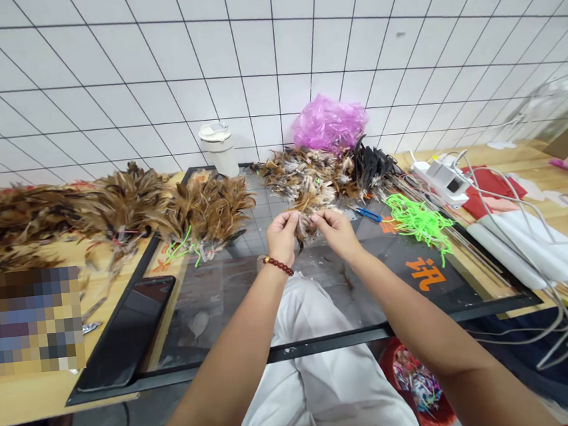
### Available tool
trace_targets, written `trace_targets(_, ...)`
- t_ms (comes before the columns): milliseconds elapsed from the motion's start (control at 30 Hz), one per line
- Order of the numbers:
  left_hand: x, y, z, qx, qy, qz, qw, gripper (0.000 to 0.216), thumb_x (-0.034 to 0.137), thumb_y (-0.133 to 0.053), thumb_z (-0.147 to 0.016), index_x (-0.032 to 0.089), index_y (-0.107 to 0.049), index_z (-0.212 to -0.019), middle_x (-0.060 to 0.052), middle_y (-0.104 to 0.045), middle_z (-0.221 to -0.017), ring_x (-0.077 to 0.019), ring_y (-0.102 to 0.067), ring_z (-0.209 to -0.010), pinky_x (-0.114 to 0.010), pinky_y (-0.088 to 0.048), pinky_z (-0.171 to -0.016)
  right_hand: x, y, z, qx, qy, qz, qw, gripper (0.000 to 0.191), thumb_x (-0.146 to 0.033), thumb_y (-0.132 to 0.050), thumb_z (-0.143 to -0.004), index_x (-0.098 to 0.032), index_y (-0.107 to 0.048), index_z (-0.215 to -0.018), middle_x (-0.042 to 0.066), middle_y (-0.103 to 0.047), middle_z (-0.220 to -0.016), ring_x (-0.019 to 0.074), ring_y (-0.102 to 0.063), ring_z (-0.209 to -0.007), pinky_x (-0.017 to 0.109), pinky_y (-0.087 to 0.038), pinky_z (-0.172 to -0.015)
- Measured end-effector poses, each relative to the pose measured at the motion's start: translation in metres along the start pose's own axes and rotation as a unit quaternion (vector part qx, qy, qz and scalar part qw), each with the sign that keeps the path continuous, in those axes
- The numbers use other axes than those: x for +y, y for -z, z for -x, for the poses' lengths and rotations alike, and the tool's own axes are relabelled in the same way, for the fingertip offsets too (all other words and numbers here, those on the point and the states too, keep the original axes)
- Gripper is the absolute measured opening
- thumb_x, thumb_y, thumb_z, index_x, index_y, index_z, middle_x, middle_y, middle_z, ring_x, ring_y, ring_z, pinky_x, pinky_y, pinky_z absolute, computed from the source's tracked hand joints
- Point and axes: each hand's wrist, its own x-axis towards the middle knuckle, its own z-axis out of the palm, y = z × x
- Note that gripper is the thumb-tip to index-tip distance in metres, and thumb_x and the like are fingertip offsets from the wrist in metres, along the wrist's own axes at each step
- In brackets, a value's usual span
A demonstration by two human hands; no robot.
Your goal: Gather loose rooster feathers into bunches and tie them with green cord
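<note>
My left hand and my right hand are held close together over the glass tabletop, fingers pinched. Between them they hold a small bunch of brown and dark feathers. A red bead bracelet circles my left wrist. Just beyond the hands lies a loose heap of mixed brown, white and black feathers. Blue-handled scissors lie right of my right hand.
Bundled brown feathers fill the left side. Green plastic ties, a pink plastic bag, a white lidded cup, a dark phone and white devices with cables lie around.
</note>
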Motion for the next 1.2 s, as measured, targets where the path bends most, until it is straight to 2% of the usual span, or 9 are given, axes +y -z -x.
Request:
trace_targets(100, -0.001, -0.001, 0.001, -0.007, -0.001, -0.006, 1.0, 0.021, 0.028, -0.08, -0.061, 0.014, -0.067, -0.069, 0.001, -0.062, -0.06, -0.0054, -0.051, -0.051, -0.018, -0.039, -0.053, 0.0, -0.005, 0.002, -0.024, 0.009, -0.01, 1.0, 0.027, -0.045, -0.055, -0.081, -0.018, -0.058, -0.073, -0.001, -0.053, -0.064, 0.0117, -0.044, -0.059, 0.025, -0.037, -0.058)
trace_targets(267, 0.001, -0.004, 0.004, -0.039, 0.003, 0.029, 0.999, 0.023, 0.028, -0.082, -0.057, 0.014, -0.069, -0.069, -0.004, -0.07, -0.073, -0.0105, -0.062, -0.071, -0.024, -0.047, -0.073, 0.002, -0.011, 0.004, -0.041, 0.001, -0.013, 0.999, 0.03, -0.045, -0.054, -0.081, -0.018, -0.054, -0.066, -0.002, -0.051, -0.061, 0.0108, -0.042, -0.057, 0.024, -0.035, -0.057)
trace_targets(333, 0.002, -0.005, 0.006, -0.054, 0.013, 0.038, 0.998, 0.024, 0.029, -0.083, -0.056, 0.014, -0.07, -0.07, -0.006, -0.072, -0.075, -0.0122, -0.063, -0.073, -0.026, -0.048, -0.076, 0.005, -0.012, 0.003, -0.04, -0.01, -0.036, 0.999, 0.032, -0.046, -0.055, -0.08, -0.018, -0.054, -0.065, -0.002, -0.051, -0.06, 0.0105, -0.042, -0.057, 0.024, -0.035, -0.057)
trace_targets(500, 0.003, -0.004, 0.006, -0.05, 0.054, 0.06, 0.995, 0.029, 0.029, -0.084, -0.052, 0.014, -0.071, -0.072, -0.005, -0.071, -0.072, -0.0119, -0.062, -0.066, -0.026, -0.047, -0.068, 0.005, -0.014, 0.004, -0.038, -0.04, -0.066, 0.996, 0.038, -0.05, -0.057, -0.079, -0.018, -0.053, -0.06, -0.002, -0.052, -0.057, 0.0094, -0.041, -0.052, 0.023, -0.034, -0.052)
trace_targets(600, 0.002, -0.004, 0.005, -0.022, 0.042, 0.056, 0.997, 0.027, 0.028, -0.084, -0.053, 0.014, -0.069, -0.07, -0.001, -0.068, -0.065, -0.009, -0.059, -0.06, -0.024, -0.046, -0.065, -0.001, -0.011, 0.004, -0.012, -0.043, -0.038, 0.998, 0.036, -0.05, -0.061, -0.076, -0.017, -0.057, -0.062, -0.002, -0.052, -0.056, 0.0094, -0.041, -0.052, 0.023, -0.035, -0.052)
trace_targets(700, 0.001, -0.004, 0.004, -0.014, 0.019, 0.034, 0.999, 0.024, 0.029, -0.082, -0.056, 0.013, -0.069, -0.068, 0.0, -0.066, -0.061, -0.0082, -0.058, -0.059, -0.023, -0.046, -0.068, -0.004, -0.006, 0.002, 0.032, -0.027, -0.05, 0.998, 0.031, -0.048, -0.062, -0.076, -0.017, -0.062, -0.074, -0.001, -0.058, -0.062, 0.0109, -0.047, -0.057, 0.024, -0.039, -0.056)
trace_targets(900, 0.001, -0.007, 0.007, 0.003, -0.009, -0.001, 1.0, 0.022, 0.025, -0.083, -0.053, 0.015, -0.071, -0.068, -0.002, -0.069, -0.065, -0.0099, -0.06, -0.062, -0.026, -0.048, -0.071, -0.002, -0.006, 0.0, -0.013, 0.005, -0.1, 0.995, 0.025, -0.042, -0.061, -0.078, -0.017, -0.066, -0.079, 0.003, -0.067, -0.076, 0.0136, -0.056, -0.068, 0.027, -0.045, -0.068)
trace_targets(1033, 0.002, -0.008, 0.008, 0.002, -0.006, -0.021, 1.0, 0.021, 0.023, -0.084, -0.05, 0.015, -0.071, -0.066, -0.002, -0.07, -0.067, -0.0106, -0.06, -0.063, -0.026, -0.048, -0.071, -0.001, -0.006, 0.001, 0.006, -0.005, -0.069, 0.998, 0.023, -0.04, -0.061, -0.076, -0.017, -0.065, -0.078, 0.001, -0.062, -0.068, 0.0119, -0.052, -0.061, 0.026, -0.043, -0.062)
trace_targets(1200, 0.003, -0.009, 0.01, -0.026, 0.0, -0.037, 0.999, 0.02, 0.025, -0.083, -0.053, 0.015, -0.072, -0.067, -0.003, -0.07, -0.065, -0.0108, -0.06, -0.062, -0.026, -0.048, -0.07, -0.004, -0.004, 0.001, 0.022, -0.004, -0.042, 0.999, 0.025, -0.041, -0.056, -0.079, -0.017, -0.061, -0.076, 0.002, -0.063, -0.07, 0.0119, -0.052, -0.063, 0.025, -0.044, -0.062)
